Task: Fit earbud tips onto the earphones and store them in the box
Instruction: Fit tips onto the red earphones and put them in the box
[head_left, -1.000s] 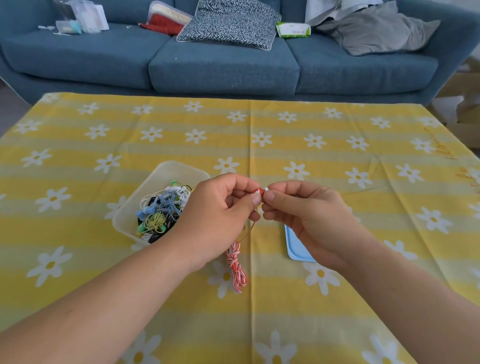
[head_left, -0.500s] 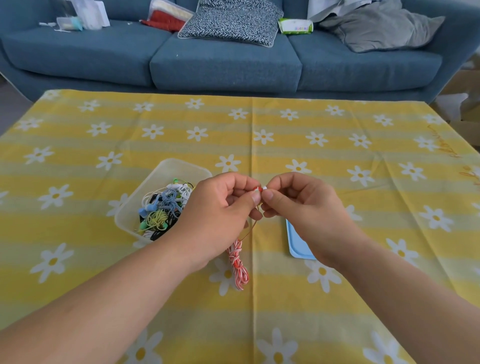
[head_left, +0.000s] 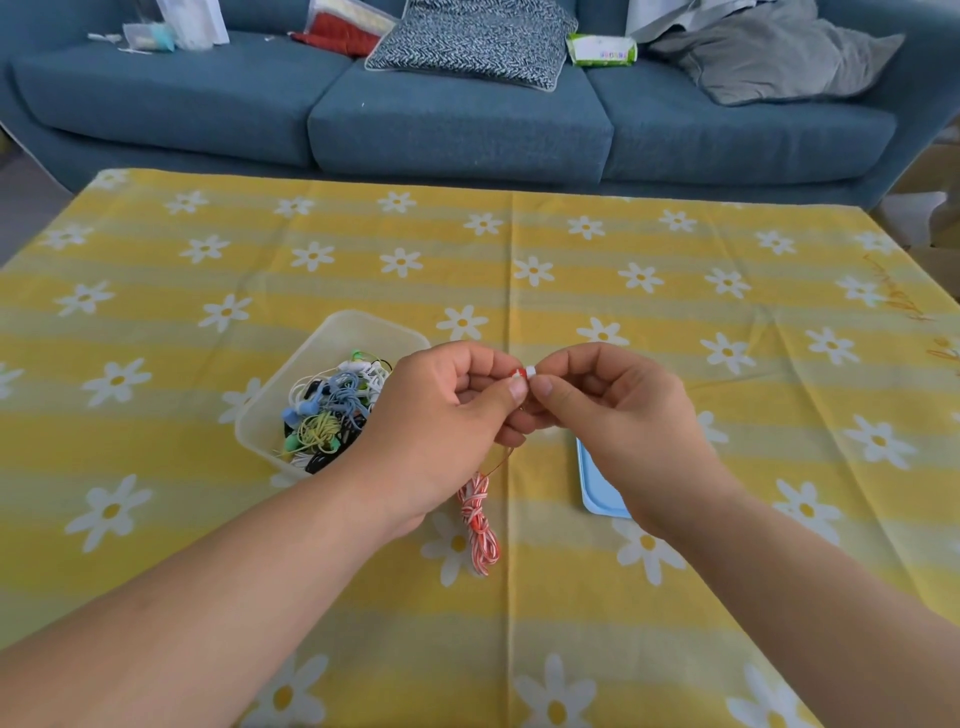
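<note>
My left hand (head_left: 441, 415) pinches a red earbud (head_left: 516, 372) between thumb and forefinger. My right hand (head_left: 613, 410) pinches a small white earbud tip (head_left: 530, 371) and holds it against the red earbud. The earphone's red-and-white cable (head_left: 478, 525) hangs down from my left hand, its coiled bundle lying on the cloth. A translucent plastic box (head_left: 332, 338) stands to the left, partly behind my left hand, holding several tangled earphones (head_left: 332, 410) in white, blue, green and yellow.
A light blue tray (head_left: 597, 493) lies on the cloth under my right wrist, mostly hidden. The table wears a yellow daisy-print cloth (head_left: 675, 291). A blue sofa (head_left: 457, 114) with cushions and packets stands beyond the far edge.
Both hands stay pinched together at the earbud. The view has tilted up slightly, so the hands and table sit a little lower in the frame.
</note>
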